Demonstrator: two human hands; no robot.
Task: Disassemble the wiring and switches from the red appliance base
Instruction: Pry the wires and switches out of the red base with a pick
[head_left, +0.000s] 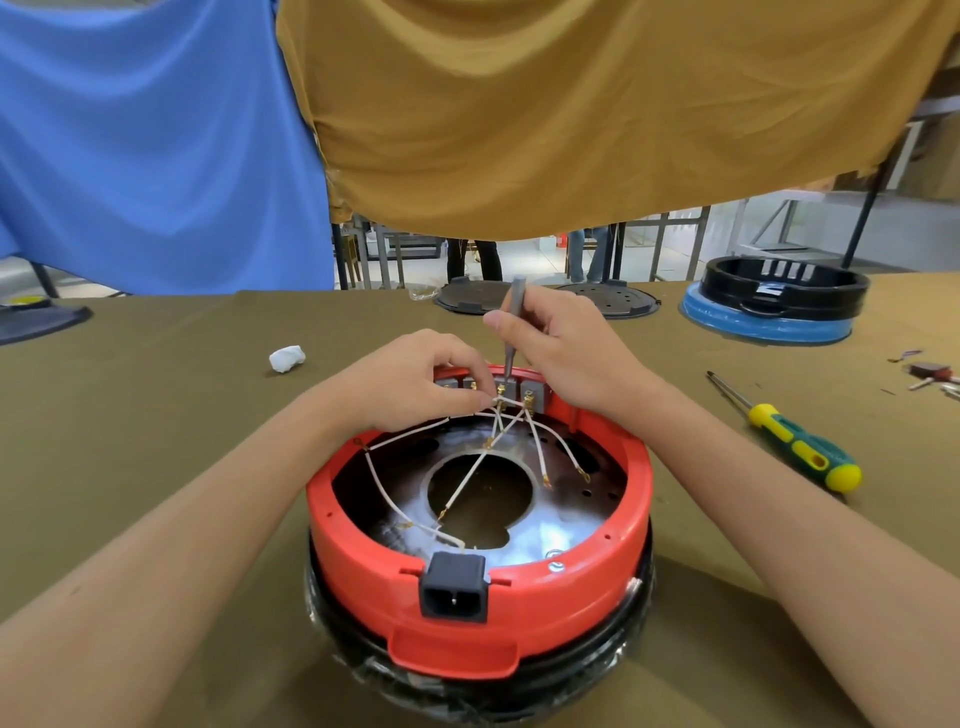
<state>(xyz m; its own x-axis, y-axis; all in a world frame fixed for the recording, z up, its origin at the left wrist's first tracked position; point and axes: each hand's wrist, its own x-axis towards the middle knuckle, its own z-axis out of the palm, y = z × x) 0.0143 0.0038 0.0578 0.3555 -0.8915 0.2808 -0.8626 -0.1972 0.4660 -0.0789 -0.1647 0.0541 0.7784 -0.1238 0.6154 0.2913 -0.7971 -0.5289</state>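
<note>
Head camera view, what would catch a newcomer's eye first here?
The red appliance base sits front and centre on the olive table, white wires crossing inside it. Both hands work its far rim: the right hand holds a grey tool, the left hand pinches a wire.

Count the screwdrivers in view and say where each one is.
2: a grey screwdriver held in the right hand, and a yellow-green screwdriver lying on the table, right of the red base.

Red appliance base (631, 499): round, open side up. Grey switches (511, 388) sit in a row at its far inner rim. White wires (470, 475) with brass terminals fan from the switches across the base interior; black power socket (454, 586) at near rim.
</note>
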